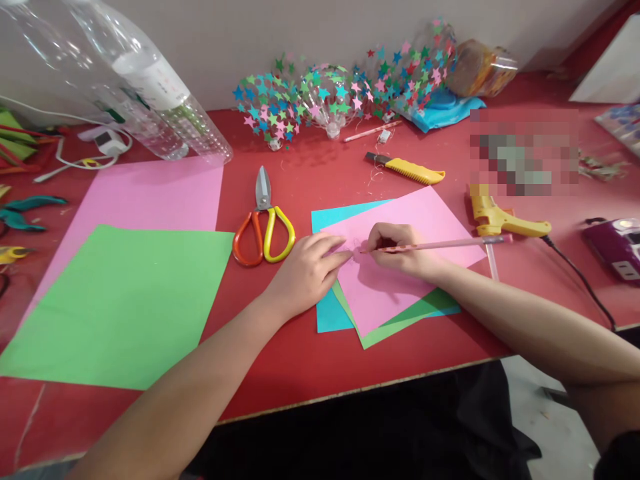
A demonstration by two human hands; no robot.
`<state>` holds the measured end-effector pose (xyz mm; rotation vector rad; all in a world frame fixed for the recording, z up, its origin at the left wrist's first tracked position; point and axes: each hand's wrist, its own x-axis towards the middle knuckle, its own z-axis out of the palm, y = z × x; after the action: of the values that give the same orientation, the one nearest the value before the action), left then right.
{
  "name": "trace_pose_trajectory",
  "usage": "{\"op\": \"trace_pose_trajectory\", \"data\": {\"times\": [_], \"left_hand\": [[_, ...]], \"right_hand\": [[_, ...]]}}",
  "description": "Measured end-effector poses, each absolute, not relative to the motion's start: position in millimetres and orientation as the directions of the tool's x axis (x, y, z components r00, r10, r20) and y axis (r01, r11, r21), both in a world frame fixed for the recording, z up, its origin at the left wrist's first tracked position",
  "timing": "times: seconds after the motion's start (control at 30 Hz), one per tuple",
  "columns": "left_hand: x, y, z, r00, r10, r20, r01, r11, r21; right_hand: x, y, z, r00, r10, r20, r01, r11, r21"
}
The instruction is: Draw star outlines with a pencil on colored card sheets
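My right hand (400, 252) is closed round a long pink pencil (450, 244), its tip on a pink sheet (425, 213). Faint pencil lines show near the tip. At the sheet's left edge my left hand (313, 270) lies flat with fingers spread, fingertips on the paper. Beneath the pink sheet stick out a green sheet (373, 337) and a blue sheet (330, 315). Scissors (263, 213) with one red and one yellow handle lie just left of my left hand.
Larger green (125, 307) and pink (160, 193) sheets lie left on the red table (270, 373). Behind are plastic bottles (185, 120) and star decorations (330, 93). A yellow cutter (413, 169) and a glue gun (510, 220) with a cord lie beyond the sheets.
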<state>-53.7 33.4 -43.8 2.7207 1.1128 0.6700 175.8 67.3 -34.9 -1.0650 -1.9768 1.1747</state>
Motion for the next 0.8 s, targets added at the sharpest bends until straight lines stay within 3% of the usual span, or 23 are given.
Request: {"op": "trace_pose_trajectory", "data": {"times": [0.43,0.8], "left_hand": [[-52.5,33.3,-43.7,0.631,0.680,0.373,0.627,-0.730,0.271],[-51.9,33.6,-44.1,0.623,0.693,0.362,0.631,-0.719,0.291]], "right_hand": [[176.2,69.8,-37.8,-0.520,0.847,0.108,0.340,0.321,-0.884],[171.1,68.8,-40.2,-0.435,0.894,0.110,0.386,0.296,-0.874]]}}
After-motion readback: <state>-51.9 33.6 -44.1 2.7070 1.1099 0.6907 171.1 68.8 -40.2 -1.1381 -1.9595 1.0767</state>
